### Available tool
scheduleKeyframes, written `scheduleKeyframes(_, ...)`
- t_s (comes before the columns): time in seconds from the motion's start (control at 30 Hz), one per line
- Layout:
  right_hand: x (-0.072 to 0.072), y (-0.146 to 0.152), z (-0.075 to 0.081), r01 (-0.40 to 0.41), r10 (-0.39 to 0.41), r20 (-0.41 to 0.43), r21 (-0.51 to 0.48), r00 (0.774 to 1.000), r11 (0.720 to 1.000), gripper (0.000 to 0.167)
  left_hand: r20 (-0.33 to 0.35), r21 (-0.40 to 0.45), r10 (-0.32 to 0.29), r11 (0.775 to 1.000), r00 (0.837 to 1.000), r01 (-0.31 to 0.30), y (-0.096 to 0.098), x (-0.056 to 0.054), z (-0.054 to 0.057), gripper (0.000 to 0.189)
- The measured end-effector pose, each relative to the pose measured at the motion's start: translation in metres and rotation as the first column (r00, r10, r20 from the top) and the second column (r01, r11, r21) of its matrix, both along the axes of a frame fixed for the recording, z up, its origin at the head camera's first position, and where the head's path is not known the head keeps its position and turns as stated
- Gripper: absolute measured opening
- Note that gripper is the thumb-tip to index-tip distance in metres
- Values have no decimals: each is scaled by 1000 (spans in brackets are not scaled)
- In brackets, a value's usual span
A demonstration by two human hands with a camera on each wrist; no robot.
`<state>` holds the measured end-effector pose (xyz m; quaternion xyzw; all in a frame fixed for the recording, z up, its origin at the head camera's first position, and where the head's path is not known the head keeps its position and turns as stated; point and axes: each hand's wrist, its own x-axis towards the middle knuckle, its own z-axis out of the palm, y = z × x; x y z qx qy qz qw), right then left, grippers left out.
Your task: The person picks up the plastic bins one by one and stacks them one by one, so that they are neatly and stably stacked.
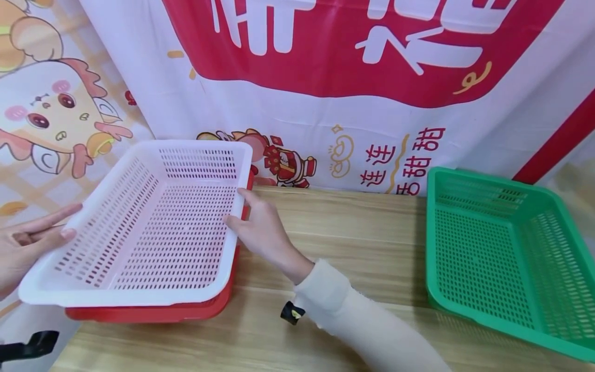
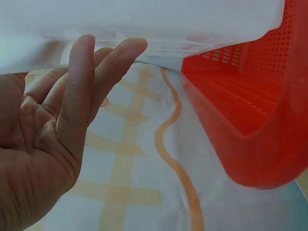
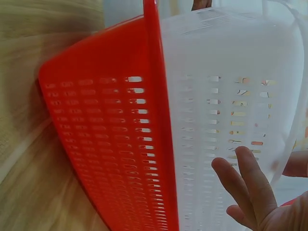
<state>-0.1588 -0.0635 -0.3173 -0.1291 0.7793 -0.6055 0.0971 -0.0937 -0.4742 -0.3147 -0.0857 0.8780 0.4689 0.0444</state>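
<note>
White rectangular perforated plastic basket [image 1: 186, 227] tilted over red perforated plastic basket [image 1: 153, 313], near left edge of counter [image 1: 334, 222].
Left hand [image 1: 23, 253], right hand [image 1: 262, 227] pinch opposite rims; green plastic basket [image 1: 479, 268] right.

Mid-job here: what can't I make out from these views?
Most inside of the red basket: hidden by the white basket, head view.
Right side of the green basket: cut off by the right edge, head view.
Tops of the large white characters: cut off by the top edge, head view.
Rest of the dark object, lower left: cut off by the left edge, head view.
</note>
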Motion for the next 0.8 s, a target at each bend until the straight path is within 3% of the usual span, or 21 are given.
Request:
scheduleKeyframes(0.27,-1,-5,-11,8,-8,62,13,998,1000,72,90,3,10,1000,996,-11,-11,-7,-15,74)
scheduleKeyframes(0.43,-1,-7,-17,-5,3,72,23,997,1000,72,132,-43,40,998,990,-35,-15,-8,-23,76)
scheduleKeyframes(0.63,-3,-9,-24,-4,1,76,41,997,999,71,128,-28,100,995,987,-97,-11,-8,-29,75)
scheduleKeyframes(0.8,-3,-11,-27,-7,3,71,50,997,999,69,120,-22,78,997,990,-76,-10,-7,-33,71)
